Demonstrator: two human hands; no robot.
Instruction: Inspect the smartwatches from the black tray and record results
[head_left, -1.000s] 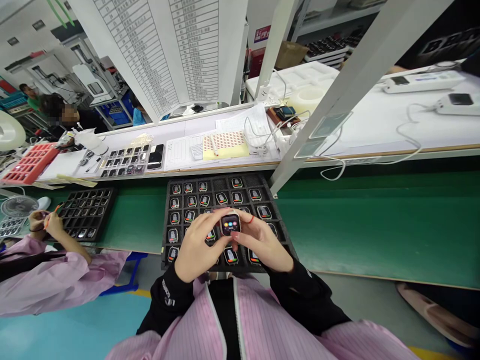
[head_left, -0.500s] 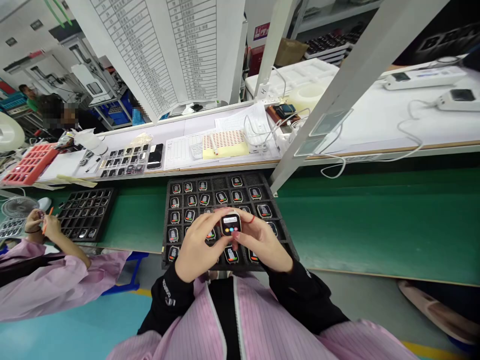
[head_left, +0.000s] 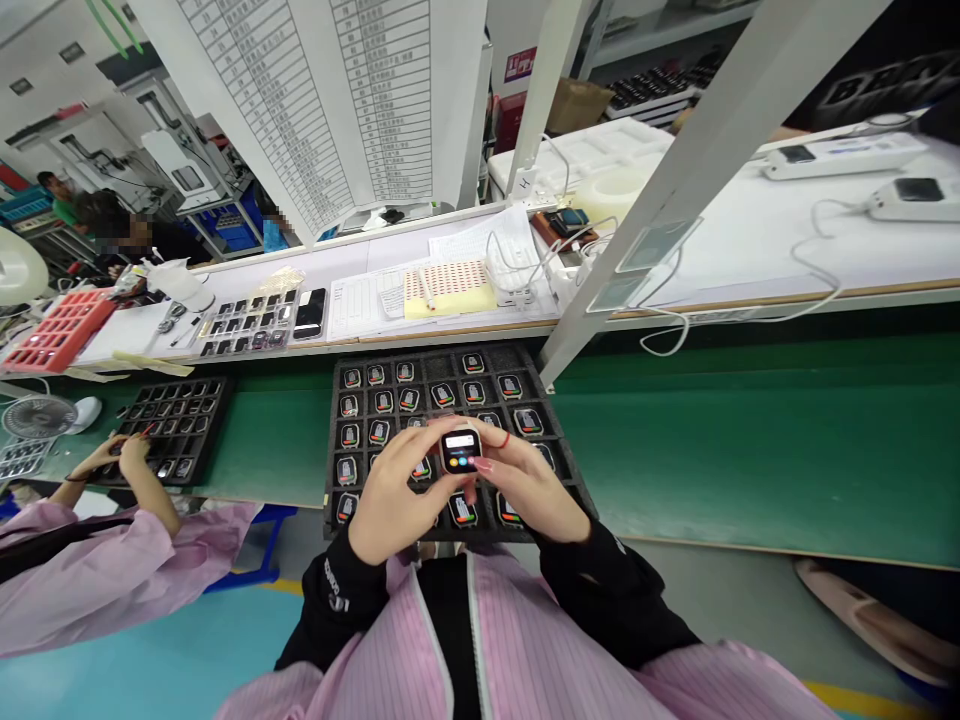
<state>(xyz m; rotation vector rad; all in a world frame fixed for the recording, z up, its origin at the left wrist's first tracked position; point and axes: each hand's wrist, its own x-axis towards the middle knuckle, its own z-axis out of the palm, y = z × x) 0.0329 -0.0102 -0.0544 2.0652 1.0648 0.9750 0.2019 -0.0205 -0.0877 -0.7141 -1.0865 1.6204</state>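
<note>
Two hands, one small watch body (head_left: 460, 449): our left hand (head_left: 391, 492) and right hand (head_left: 526, 484) pinch its edges. Light, rigid, glass-faced, we judge; hold the sides.

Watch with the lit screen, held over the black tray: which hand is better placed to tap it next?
Probably the right hand: its thumb tip lies at the watch screen's lower right corner, while the left hand pinches the case's left side, steadying it above the tray.

Watch (head_left: 460, 450) above tray (head_left: 437, 369); papers (head_left: 360, 300) lie behind tray.
</note>
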